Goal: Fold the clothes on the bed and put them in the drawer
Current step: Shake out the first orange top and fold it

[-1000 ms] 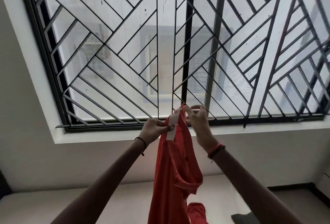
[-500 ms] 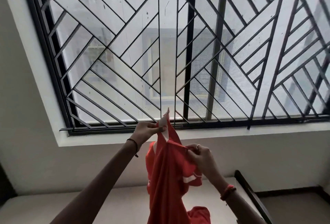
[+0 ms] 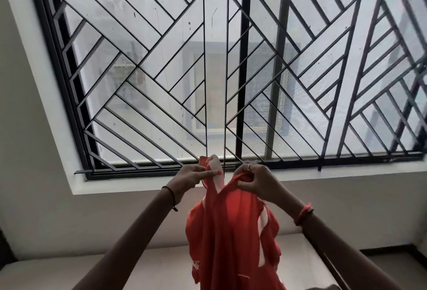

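Risen: right hand (image 3: pixel 256 181) beside left hand (image 3: pixel 191 177) | fingers of both pinching red shirt (image 3: pixel 231 232)

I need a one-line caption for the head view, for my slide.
The left hand and the right hand hold a red shirt up before a barred window.

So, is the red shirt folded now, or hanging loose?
Not folded. The red shirt hangs loose and bunched in the air, held up at its top edge by the left hand and the right hand.
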Demonstrator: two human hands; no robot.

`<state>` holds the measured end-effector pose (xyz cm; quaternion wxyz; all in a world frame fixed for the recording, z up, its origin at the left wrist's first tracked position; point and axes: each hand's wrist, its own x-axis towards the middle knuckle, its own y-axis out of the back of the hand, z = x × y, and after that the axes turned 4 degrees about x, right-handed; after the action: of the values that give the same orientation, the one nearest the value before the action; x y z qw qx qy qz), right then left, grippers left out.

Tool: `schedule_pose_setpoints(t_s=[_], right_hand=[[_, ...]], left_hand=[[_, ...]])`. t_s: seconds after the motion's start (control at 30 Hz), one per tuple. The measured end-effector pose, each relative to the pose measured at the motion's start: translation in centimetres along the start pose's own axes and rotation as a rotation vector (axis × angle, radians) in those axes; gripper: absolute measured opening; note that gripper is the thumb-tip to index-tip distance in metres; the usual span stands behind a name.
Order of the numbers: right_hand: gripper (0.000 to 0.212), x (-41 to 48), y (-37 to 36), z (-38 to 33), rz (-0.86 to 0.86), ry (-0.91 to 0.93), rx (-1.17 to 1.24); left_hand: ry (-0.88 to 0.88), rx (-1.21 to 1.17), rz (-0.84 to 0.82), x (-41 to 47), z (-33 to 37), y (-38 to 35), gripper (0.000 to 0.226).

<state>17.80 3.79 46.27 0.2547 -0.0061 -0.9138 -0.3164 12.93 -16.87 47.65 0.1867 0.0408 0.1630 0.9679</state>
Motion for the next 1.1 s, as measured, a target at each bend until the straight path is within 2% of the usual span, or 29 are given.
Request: schedule_pose_setpoints(t_s=[0.1, 0.23, 0.37, 0.5, 0.6, 0.73, 0.87, 0.97, 1.1], right_hand=[[0.015, 0.8, 0.3, -0.7, 0.029, 0.144, -0.117], [0.011, 1.5, 0.3, -1.3, 0.067, 0.310, -0.216], [0.027, 1.7, 0.5, -2.1, 0.047, 0.443, -0.292], [0.017, 2.1, 0.5, -2.1, 0.017, 0.433, -0.299], [0.024, 2.0, 0.0, -1.8, 0.061, 0.391, -0.276], [0.021, 1.7, -0.5, -1.7, 0.110, 0.345, -0.248], [0.031, 1.7, -1.0, -1.6, 0.104, 0.352, -0.246], [0.024, 1.9, -1.4, -1.7, 0.117, 0.346, -0.233], [0.023, 2.5, -1.6, -1.5, 0.126, 0.350, -0.185]], left_hand=[[-0.008, -0.004, -0.002, -0.3, 0.5, -0.3, 0.033], [-0.049, -0.036, 0.025, -0.5, 0.9, -0.8, 0.022], [-0.093, -0.089, 0.024, -0.8, 1.2, -1.3, 0.013], [-0.098, -0.171, 0.022, -0.9, 1.4, -1.9, 0.016], [-0.077, -0.240, 0.032, -0.8, 1.3, -2.4, 0.016], [-0.094, -0.243, 0.087, -0.4, 0.8, -2.7, 0.016], [0.005, -0.385, 0.111, -0.1, 0.2, -3.0, 0.019], [0.066, -0.467, 0.098, 0.3, -0.2, -3.1, 0.015], [0.019, -0.336, 0.072, 0.0, -0.4, -2.3, 0.023]])
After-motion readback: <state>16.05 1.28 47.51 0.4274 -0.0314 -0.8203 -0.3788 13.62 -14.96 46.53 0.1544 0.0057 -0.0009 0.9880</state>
